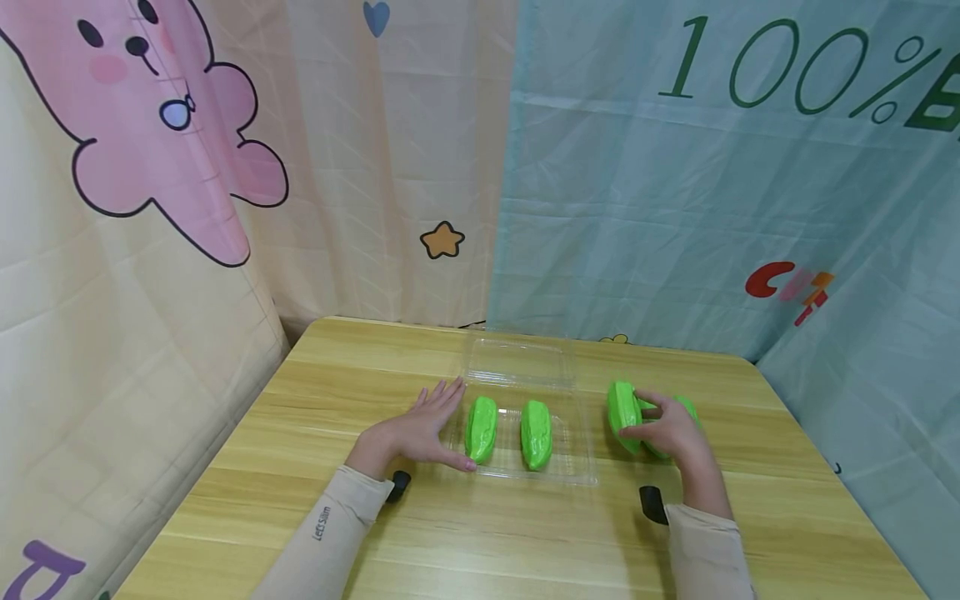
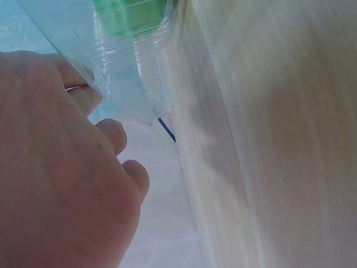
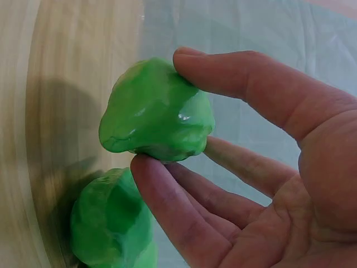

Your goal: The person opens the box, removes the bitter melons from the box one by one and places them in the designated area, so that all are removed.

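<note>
A clear plastic clamshell box (image 1: 570,477) lies on the table with its lid (image 1: 519,367) laid back. Inside, side by side, are two glossy bright-green toy vegetables (image 1: 482,429), long and lumpy; their exact kind I cannot tell. My left hand (image 1: 420,429) touches the box's left side, fingers spread and thumb at the front corner. To the right of the box, my right hand (image 1: 670,427) pinches another green toy vegetable (image 3: 159,111) between thumb and fingertips, raised off the table in the right wrist view. More green pieces (image 3: 109,218) lie below it, partly hidden by the hand.
The wooden table (image 1: 465,542) has rounded back corners. Printed curtains (image 1: 637,208) hang close behind it and along both sides. Dark wrist-camera mounts (image 1: 653,505) stick out at both wrists, above the tabletop.
</note>
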The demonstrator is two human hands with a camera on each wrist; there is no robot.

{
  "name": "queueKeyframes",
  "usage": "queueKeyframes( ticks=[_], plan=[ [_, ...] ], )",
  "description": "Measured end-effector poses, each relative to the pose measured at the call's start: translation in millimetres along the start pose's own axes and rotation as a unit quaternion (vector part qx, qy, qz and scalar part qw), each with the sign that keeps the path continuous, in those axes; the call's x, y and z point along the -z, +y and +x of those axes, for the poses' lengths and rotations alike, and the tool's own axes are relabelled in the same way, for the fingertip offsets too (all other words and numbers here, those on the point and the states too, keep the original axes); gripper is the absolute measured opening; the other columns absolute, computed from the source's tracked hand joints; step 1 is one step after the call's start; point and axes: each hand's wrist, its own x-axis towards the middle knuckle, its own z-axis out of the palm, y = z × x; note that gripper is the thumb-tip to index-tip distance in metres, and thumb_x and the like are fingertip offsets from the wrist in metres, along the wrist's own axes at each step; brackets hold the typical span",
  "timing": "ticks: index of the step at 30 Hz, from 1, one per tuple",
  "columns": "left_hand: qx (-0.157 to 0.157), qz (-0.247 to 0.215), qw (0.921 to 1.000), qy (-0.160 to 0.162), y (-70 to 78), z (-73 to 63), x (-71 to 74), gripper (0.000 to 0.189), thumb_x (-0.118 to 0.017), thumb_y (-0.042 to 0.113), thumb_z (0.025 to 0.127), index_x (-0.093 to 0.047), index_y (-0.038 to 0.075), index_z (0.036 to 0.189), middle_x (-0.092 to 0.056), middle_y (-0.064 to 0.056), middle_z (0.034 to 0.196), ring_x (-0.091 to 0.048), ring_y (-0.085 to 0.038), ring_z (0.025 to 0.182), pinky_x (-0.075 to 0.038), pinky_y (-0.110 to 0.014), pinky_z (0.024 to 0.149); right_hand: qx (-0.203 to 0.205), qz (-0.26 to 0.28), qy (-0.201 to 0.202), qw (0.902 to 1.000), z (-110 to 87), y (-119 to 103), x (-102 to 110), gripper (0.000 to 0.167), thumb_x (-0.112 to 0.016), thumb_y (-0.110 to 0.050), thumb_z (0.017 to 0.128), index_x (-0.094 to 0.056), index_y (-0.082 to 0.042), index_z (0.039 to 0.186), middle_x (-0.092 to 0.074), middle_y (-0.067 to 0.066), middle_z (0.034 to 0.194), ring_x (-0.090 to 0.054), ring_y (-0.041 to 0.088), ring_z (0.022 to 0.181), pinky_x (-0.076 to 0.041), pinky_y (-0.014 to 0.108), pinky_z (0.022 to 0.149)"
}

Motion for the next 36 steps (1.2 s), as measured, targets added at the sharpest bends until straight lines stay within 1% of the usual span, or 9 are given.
queueKeyframes(
  ticks=[7, 15, 17, 22, 24, 26, 31, 33, 36],
  plan=[
    [-0.001, -0.007, 1.0, 0.003, -0.8, 0.5, -0.6, 0.132, -0.073, 0.071, 0.077, 0.004, 0.003, 0.161, 0.007, -0.013, 0.168, 0.012, -0.036, 0.151, 0.005, -0.055, 0.12, -0.002, -0.04, 0.012, 0.9991, 3.1, 2, -5, 0.089, -0.083, -0.017, 0.081, -0.034, 0.008, 0.151, -0.049, 0.041, 0.135, -0.056, 0.049, 0.116, -0.052, 0.053, 0.088],
    [-0.002, -0.007, 1.0, 0.001, 0.1, -0.3, 0.7, 0.132, -0.073, 0.071, 0.077, 0.006, 0.005, 0.161, 0.009, -0.012, 0.168, 0.012, -0.036, 0.151, 0.006, -0.055, 0.12, 0.009, -0.09, 0.026, 0.9956, 6.5, 0, -12, 0.088, -0.085, -0.015, 0.08, -0.036, 0.012, 0.148, -0.05, 0.042, 0.132, -0.053, 0.053, 0.118, -0.049, 0.058, 0.093],
    [-0.001, -0.005, 1.0, -0.002, 1.0, -0.8, 1.5, 0.132, -0.072, 0.072, 0.077, 0.007, 0.007, 0.161, 0.01, -0.011, 0.168, 0.013, -0.035, 0.151, 0.007, -0.054, 0.12, 0.013, -0.109, 0.033, 0.9934, 7.0, -1, -16, 0.088, -0.086, -0.015, 0.078, -0.038, 0.012, 0.147, -0.049, 0.042, 0.133, -0.051, 0.054, 0.119, -0.047, 0.06, 0.095],
    [0.001, -0.005, 1.0, -0.003, 1.1, -1.2, 1.3, 0.132, -0.072, 0.073, 0.076, 0.007, 0.009, 0.161, 0.009, -0.009, 0.168, 0.013, -0.034, 0.151, 0.007, -0.054, 0.119, 0.018, -0.148, 0.049, 0.9877, 7.0, -3, -24, 0.086, -0.087, -0.012, 0.075, -0.042, 0.013, 0.143, -0.04, 0.04, 0.144, -0.044, 0.057, 0.126, -0.043, 0.063, 0.101],
    [0.001, -0.005, 1.0, -0.002, 0.8, -1.2, 0.9, 0.133, -0.072, 0.073, 0.076, 0.006, 0.009, 0.161, 0.009, -0.01, 0.168, 0.013, -0.034, 0.151, 0.007, -0.054, 0.119, 0.019, -0.157, 0.053, 0.986, 7.0, -4, -27, 0.084, -0.087, -0.011, 0.074, -0.044, 0.014, 0.142, -0.039, 0.04, 0.144, -0.043, 0.057, 0.126, -0.043, 0.063, 0.101],
    [-0.001, -0.005, 1.0, 0.0, 0.0, -0.6, 0.1, 0.133, -0.073, 0.073, 0.076, 0.006, 0.008, 0.161, 0.009, -0.011, 0.168, 0.013, -0.035, 0.151, 0.006, -0.055, 0.12, 0.022, -0.167, 0.057, 0.9841, 7.0, -4, -29, 0.082, -0.087, -0.01, 0.073, -0.046, 0.015, 0.139, -0.042, 0.04, 0.142, -0.045, 0.056, 0.124, -0.044, 0.061, 0.1],
    [-0.004, -0.002, 1.0, 0.002, -0.7, 0.3, -0.7, 0.132, -0.073, 0.072, 0.077, 0.005, 0.006, 0.161, 0.009, -0.011, 0.168, 0.012, -0.035, 0.151, 0.005, -0.056, 0.12, 0.025, -0.184, 0.066, 0.9803, 5.9, -6, -30, 0.079, -0.086, -0.011, 0.072, -0.049, 0.016, 0.136, -0.044, 0.041, 0.138, -0.043, 0.057, 0.125, -0.042, 0.061, 0.102],
    [-0.004, -0.001, 1.0, 0.001, -0.3, 0.0, -0.3, 0.132, -0.073, 0.072, 0.077, 0.005, 0.006, 0.161, 0.009, -0.012, 0.168, 0.012, -0.036, 0.151, 0.005, -0.056, 0.12, 0.024, -0.189, 0.068, 0.9793, 5.5, -7, -30, 0.077, -0.085, -0.011, 0.073, -0.049, 0.016, 0.136, -0.043, 0.043, 0.137, -0.041, 0.058, 0.125, -0.04, 0.063, 0.103],
    [-0.004, -0.003, 1.0, 0.002, -0.4, -0.2, -0.1, 0.132, -0.073, 0.072, 0.077, 0.005, 0.006, 0.161, 0.008, -0.012, 0.168, 0.011, -0.037, 0.151, 0.006, -0.056, 0.12, 0.023, -0.191, 0.07, 0.9788, 5.2, -9, -29, 0.076, -0.083, -0.01, 0.076, -0.048, 0.016, 0.137, -0.043, 0.043, 0.137, -0.041, 0.06, 0.124, -0.041, 0.064, 0.102]
  ],
)
